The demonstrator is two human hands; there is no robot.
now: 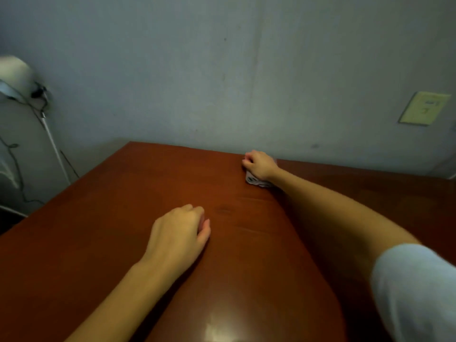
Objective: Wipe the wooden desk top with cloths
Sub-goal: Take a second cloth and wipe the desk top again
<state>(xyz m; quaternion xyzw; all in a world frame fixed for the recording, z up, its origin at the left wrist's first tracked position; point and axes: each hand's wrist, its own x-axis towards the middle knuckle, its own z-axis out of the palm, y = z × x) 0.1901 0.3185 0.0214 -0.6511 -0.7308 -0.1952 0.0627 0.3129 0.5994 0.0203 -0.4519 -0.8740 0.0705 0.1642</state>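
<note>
At the far left, off the surface [103, 233], cables [40, 99] and a white rod [55, 149] hang against the wall [197, 82]; none of them are in your way.

Your left hand [177, 233] rests near the middle of the surface, fingers loosely curled, with nothing visible in its grasp. It looks idle, more of a brace than a worker.

Further right and much farther from you, your right hand [259, 165] is at the back edge, just beside the wall. It is clenched around a bunched pale cloth [256, 182], which it presses onto the wood; only a crumpled bit shows below the wrist.

The cloth sits at the far rim, so all the unwiped wood lies toward you and to the left. The next stroke will likely pull back along the line of your outstretched right arm, toward its white sleeve [414, 287]. Your left hand is nearer that open stretch but carries no cloth.

At the far right, a yellowish outlet plate [424, 108] sits on the wall.
</note>
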